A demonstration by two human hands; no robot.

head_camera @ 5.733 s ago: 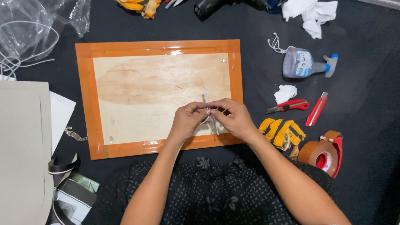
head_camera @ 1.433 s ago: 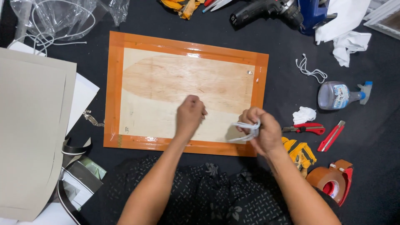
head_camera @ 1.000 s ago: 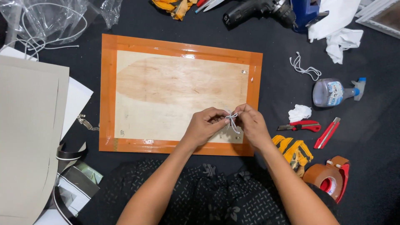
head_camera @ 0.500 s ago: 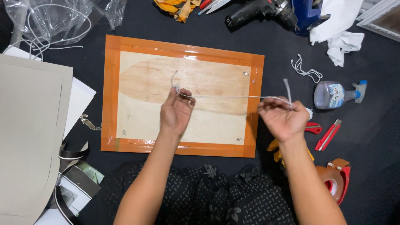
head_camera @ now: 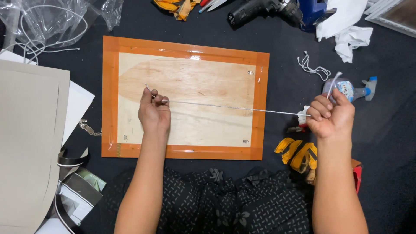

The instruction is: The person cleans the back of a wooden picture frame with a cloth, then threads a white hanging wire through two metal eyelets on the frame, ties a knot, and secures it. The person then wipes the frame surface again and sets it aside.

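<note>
Both hands are wide apart now, where a second ago they were bunched together low on the board! Left hand point(head_camera: 154, 113) pinches one end of a thin white cord point(head_camera: 229, 106) over the wooden board point(head_camera: 190, 93); right hand point(head_camera: 331, 117) is fisted on the other end, out past the orange border. Cord pulled taut, straight across the panel. Beyond sit a spray bottle point(head_camera: 351, 89) and a cordless drill point(head_camera: 262, 9).

A dark black cloth surface point(head_camera: 286, 65) fills the overhead view, evenly lit, with glare on clear plastic sheeting point(head_camera: 47, 21) at the top left and grey card sheets point(head_camera: 26, 143) along the left edge.
</note>
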